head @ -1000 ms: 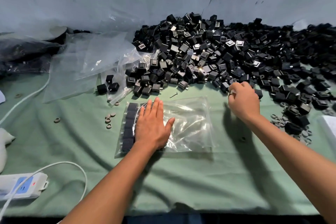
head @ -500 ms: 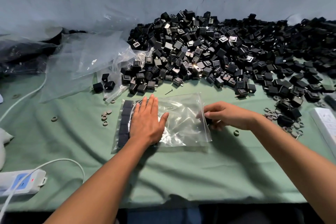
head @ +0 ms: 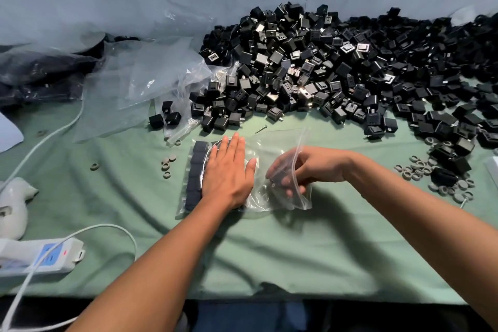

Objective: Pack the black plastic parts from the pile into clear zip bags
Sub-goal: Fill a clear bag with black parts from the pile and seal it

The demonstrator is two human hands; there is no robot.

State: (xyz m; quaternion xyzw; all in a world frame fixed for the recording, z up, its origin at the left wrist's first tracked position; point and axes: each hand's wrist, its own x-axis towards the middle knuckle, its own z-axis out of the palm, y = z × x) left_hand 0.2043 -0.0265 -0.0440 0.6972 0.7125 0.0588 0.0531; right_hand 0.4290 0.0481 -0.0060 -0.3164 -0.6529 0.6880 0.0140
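While the left hand (head: 227, 176) presses flat-fingered on the zip bag (head: 258, 148), the right hand's (head: 310, 170) fingers (head: 289, 191) curl inside its mouth.

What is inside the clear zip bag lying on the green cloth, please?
The clear zip bag holds a column of black parts along its left edge. The right hand's fingers reach in through its mouth. The flat left hand hides whatever lies beneath.
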